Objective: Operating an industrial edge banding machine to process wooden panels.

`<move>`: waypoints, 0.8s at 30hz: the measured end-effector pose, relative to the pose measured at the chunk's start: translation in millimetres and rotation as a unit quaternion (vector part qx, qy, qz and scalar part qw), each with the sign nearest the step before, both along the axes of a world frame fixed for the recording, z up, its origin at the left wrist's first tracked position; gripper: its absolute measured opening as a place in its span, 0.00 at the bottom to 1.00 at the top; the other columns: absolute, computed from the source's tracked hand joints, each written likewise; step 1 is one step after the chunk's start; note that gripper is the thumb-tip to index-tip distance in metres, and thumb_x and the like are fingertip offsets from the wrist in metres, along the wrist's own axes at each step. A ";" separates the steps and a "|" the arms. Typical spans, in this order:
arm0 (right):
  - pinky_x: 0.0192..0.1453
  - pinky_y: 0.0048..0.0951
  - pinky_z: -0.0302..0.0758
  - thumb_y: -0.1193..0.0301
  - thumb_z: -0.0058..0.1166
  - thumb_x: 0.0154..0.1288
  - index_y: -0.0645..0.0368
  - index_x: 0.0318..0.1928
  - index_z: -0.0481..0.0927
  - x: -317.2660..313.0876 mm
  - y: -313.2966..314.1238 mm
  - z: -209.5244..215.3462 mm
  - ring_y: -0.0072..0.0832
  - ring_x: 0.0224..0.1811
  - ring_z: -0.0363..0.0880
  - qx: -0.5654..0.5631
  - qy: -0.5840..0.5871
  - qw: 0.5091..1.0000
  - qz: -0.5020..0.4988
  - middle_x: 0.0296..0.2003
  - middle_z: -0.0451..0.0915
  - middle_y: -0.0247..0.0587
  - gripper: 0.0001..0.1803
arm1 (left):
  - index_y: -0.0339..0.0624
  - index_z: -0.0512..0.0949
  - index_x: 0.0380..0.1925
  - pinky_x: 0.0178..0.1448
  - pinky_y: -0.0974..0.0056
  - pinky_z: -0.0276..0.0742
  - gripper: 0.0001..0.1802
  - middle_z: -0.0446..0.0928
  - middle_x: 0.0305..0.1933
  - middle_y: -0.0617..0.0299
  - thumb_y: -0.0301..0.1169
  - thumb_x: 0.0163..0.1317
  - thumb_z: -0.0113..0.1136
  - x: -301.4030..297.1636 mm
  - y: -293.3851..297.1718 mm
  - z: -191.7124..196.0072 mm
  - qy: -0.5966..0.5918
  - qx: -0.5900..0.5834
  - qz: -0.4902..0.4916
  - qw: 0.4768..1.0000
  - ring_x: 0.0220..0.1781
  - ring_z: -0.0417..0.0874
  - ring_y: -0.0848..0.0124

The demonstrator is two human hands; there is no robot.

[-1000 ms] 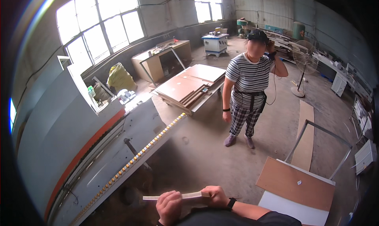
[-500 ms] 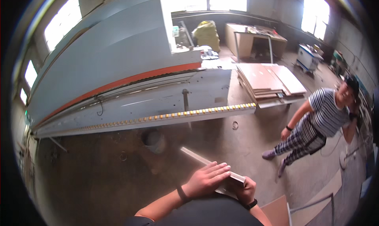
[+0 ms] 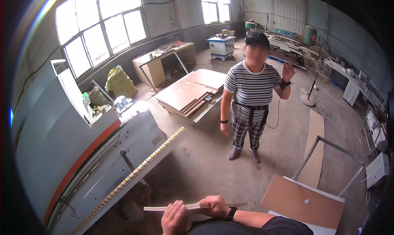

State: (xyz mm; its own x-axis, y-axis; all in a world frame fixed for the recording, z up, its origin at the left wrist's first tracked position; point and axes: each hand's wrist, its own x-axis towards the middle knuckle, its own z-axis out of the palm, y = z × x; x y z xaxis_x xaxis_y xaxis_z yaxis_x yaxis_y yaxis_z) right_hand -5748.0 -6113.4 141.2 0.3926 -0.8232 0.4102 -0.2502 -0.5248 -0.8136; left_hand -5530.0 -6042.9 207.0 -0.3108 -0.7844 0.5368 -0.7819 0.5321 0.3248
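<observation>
Close in front of my body I hold a thin bundle of pale board strips [image 3: 154, 208], seen nearly edge-on and lying crosswise. My right hand [image 3: 214, 206] is closed round its right part, knuckles up. Farther left, my left hand [image 3: 174, 219] is bent over the same strips with its fingers together. A darker pointed end sticks out to the right past my right hand. The strips' undersides and both thumbs' grip are hidden. How many strips lie together I cannot tell.
A large grey machine with a roller-edged rail [image 3: 150, 158] runs along the left. A person in a striped shirt [image 3: 252, 85] stands ahead, one hand raised. Behind are stacked panels [image 3: 184, 93]. A brown board [image 3: 301, 198] on a metal frame lies near right, a fan [image 3: 314, 77] beyond.
My view has swung right, bringing the person to the middle. The strips have turned from slanting to nearly level. My left hand has shifted from lying flat across them to bending round them.
</observation>
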 end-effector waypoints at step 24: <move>0.38 0.34 0.82 0.63 0.72 0.56 0.53 0.39 0.89 61.9 31.5 -22.2 0.38 0.33 0.86 0.043 -0.018 0.996 0.076 0.31 0.86 0.41 0.12 | 0.39 0.82 0.46 0.68 0.44 0.73 0.18 0.80 0.58 0.48 0.31 0.56 0.69 28.1 60.9 11.4 0.043 0.007 -0.017 0.999 0.62 0.81 0.48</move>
